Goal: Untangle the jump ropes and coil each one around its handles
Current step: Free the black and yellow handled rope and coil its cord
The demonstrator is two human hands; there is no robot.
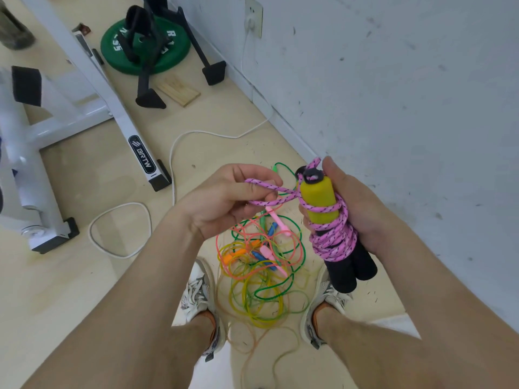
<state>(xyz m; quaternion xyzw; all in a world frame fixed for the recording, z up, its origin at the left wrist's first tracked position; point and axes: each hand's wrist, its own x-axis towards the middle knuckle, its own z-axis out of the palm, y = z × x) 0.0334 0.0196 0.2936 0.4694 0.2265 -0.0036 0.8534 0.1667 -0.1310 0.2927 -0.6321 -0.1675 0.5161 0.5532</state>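
Note:
My right hand (356,209) grips a pair of jump-rope handles (320,203), yellow at the top and black foam below, held upright side by side. A pink speckled rope (334,240) is coiled several times around their middle. My left hand (224,197) pinches a short loop of that pink rope's loose end (266,192), just left of the yellow handle top. Below, on the floor between my shoes, lies a tangle of thin ropes (261,276) in green, yellow, orange and pink, with small pink, blue and orange handles among them.
A white wall (407,94) runs along the right. A white exercise machine frame (84,108) stands at the left, with a green weight plate (146,46) and black stand behind it. A white cable (174,164) snakes across the floor from a wall socket. A wood block (178,89) lies near the plate.

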